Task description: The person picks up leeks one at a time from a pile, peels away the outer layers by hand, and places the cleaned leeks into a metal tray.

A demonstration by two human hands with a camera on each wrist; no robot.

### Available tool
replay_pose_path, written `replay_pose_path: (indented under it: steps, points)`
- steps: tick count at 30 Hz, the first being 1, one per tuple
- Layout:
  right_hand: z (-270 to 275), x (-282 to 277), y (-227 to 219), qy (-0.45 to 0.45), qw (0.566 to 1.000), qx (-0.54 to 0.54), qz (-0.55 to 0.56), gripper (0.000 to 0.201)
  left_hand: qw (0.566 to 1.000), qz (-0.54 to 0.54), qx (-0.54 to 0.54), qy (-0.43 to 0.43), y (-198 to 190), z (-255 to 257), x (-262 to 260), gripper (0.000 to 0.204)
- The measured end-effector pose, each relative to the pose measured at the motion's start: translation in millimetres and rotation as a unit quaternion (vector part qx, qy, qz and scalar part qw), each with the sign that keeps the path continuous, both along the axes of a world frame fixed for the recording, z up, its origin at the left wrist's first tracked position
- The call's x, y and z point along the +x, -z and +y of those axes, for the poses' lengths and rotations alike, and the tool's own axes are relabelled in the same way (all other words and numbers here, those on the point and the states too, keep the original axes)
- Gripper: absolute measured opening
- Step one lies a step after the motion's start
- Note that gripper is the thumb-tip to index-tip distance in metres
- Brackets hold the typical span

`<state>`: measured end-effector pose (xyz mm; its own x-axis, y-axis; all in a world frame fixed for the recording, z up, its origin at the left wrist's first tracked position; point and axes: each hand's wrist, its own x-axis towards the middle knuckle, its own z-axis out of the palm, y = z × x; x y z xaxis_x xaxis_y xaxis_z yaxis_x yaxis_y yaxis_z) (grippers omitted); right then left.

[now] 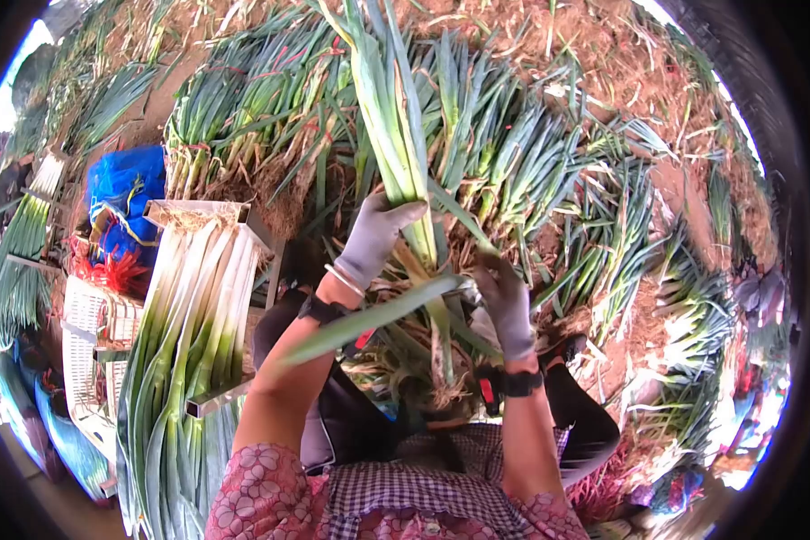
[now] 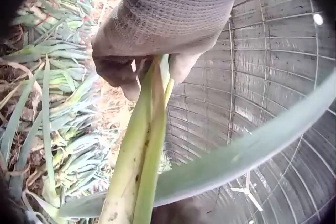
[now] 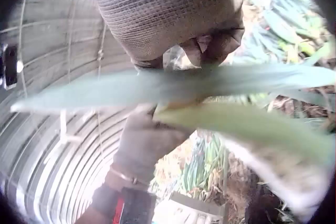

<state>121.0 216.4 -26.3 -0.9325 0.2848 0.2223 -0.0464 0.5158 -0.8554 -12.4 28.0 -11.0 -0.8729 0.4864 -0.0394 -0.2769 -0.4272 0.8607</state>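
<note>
Gripped in my gloved left hand [image 1: 373, 238] is a leek [image 1: 391, 135], its green leaves pointing up and away and its rooted white end hanging below. The left wrist view shows the left hand [image 2: 168, 19] with thumb and fingers round the leek stalk [image 2: 131, 155]. My gloved right hand [image 1: 508, 310], at the right of the stalk, has curled fingers pinching a leaf. A long loose leaf [image 1: 369, 319] slants across below the hands. In the right wrist view, blurred leaves [image 3: 210, 85] cross just below the right hand [image 3: 168, 14], partly hiding its fingertips.
Trimmed leeks [image 1: 198, 297] lie in a metal rack [image 1: 216, 396] at the left, beside a white basket [image 1: 85, 315] and a blue bag [image 1: 126, 193]. Rows of untrimmed leeks [image 1: 522, 162] cover the soil ahead and to the right. Knees flank the hands.
</note>
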Motion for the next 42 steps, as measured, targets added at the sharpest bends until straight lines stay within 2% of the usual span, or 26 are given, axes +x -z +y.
replay_pose_path:
  steps: [1, 4, 5, 6, 7, 8, 10, 12, 13, 14, 15, 17, 18, 20, 21, 22, 27, 31, 33, 34, 35, 36, 37, 40, 41, 42]
  points:
    - [-23, -14, -13, 0.007, 1.0, -0.011, 0.007, 0.025, 1.0, -0.015, 0.002, 0.018, -4, 0, 5, 0.035]
    - [-58, -38, -23, -0.041, 0.999, 0.026, 0.023, 0.024, 0.998, 0.005, 0.009, -0.055, 7, 0, 5, 0.031]
    - [-58, -38, -13, -0.021, 0.999, 0.017, -0.032, 0.023, 0.995, -0.003, 0.019, -0.098, 8, -6, 4, 0.029]
    - [-56, -36, 1, -0.004, 0.996, 0.009, -0.089, 0.021, 0.988, -0.061, 0.066, -0.123, -12, -16, 8, 0.027]
    - [-49, -19, 22, -0.012, 0.989, -0.007, -0.15, 0.02, 0.987, -0.012, 0.053, -0.153, -21, -28, 1, 0.027]
    - [-36, 5, 59, -0.002, 0.962, 0.207, -0.177, 0.023, 0.983, 0.004, 0.072, -0.171, -25, -41, -9, 0.027]
    - [2, 65, 133, -0.072, 0.94, 0.333, -0.026, 0.029, 0.977, 0.03, 0.079, -0.195, -31, -62, -20, 0.027]
    - [35, 118, 167, -0.033, 0.928, 0.333, -0.166, 0.036, 0.977, 0.018, 0.105, -0.186, -30, -68, -21, 0.028]
    - [35, 116, 134, -0.039, 0.926, 0.336, -0.166, 0.036, 0.978, 0.009, 0.117, -0.174, -28, -66, -19, 0.029]
    - [16, 88, 87, 0.019, 0.96, 0.172, -0.222, 0.039, 0.978, -0.001, 0.11, -0.176, -29, -62, -16, 0.028]
    - [-6, 44, 38, 0.082, 0.961, 0.001, -0.266, 0.042, 0.98, -0.001, 0.11, -0.169, -28, -57, -13, 0.027]
    - [-48, -5, -17, -0.003, 0.995, 0.103, 0.009, 0.041, 0.981, -0.018, 0.148, -0.126, -14, -44, -9, 0.028]
    - [-75, -26, -35, -0.007, 0.986, 0.152, 0.066, 0.033, 0.985, 0.031, 0.133, -0.102, -13, -37, -5, 0.029]
    - [-93, -47, -44, -0.014, 0.971, 0.203, 0.124, 0.026, 0.983, 0.005, 0.18, -0.039, -23, -36, 9, 0.036]
    - [-95, -53, -41, -0.078, 0.995, -0.044, 0.051, 0.026, 0.98, -0.002, 0.199, -0.009, -26, -41, 11, 0.037]
    - [-97, -59, -40, -0.139, 0.947, -0.287, -0.028, 0.027, 0.979, 0.001, 0.203, -0.013, -29, -46, 9, 0.037]
    - [-108, -50, -49, -0.133, 0.949, -0.285, -0.01, 0.025, 0.993, -0.01, 0.07, -0.094, -18, -45, 5, 0.035]
    - [-109, -54, -49, -0.115, 0.954, -0.273, -0.047, 0.024, 0.988, -0.013, 0.087, -0.123, -14, -38, 7, 0.036]
    - [-114, -51, -46, -0.06, 0.99, -0.124, -0.003, 0.019, 0.985, -0.024, 0.091, -0.142, -12, -35, 9, 0.032]
    - [-120, -48, -52, -0.013, 0.992, -0.121, 0.031, 0.019, 0.977, -0.015, 0.072, -0.199, -7, -33, 7, 0.029]
    - [-120, -40, -50, -0.016, 0.992, -0.12, 0.029, 0.019, 0.965, -0.007, 0.053, -0.256, -4, -33, 4, 0.026]
    - [-116, -22, -45, -0.017, 0.992, -0.125, -0.017, 0.019, 0.96, -0.034, 0.035, -0.277, -15, -41, -1, 0.021]
    - [-110, -4, -41, -0.016, 0.99, -0.129, -0.059, 0.02, 0.961, -0.064, 0.088, -0.254, -15, -48, -11, 0.023]
    - [-57, 52, -7, 0.003, 0.971, -0.209, -0.115, 0.021, 0.968, -0.035, 0.089, -0.231, -21, -67, -20, 0.024]
    - [-21, 71, 23, -0.021, 0.963, -0.183, -0.197, 0.023, 0.969, -0.022, 0.097, -0.224, -22, -70, -19, 0.022]
    - [-17, 76, 20, -0.044, 0.947, -0.157, -0.278, 0.026, 0.975, -0.027, 0.067, -0.208, -28, -73, -12, 0.021]
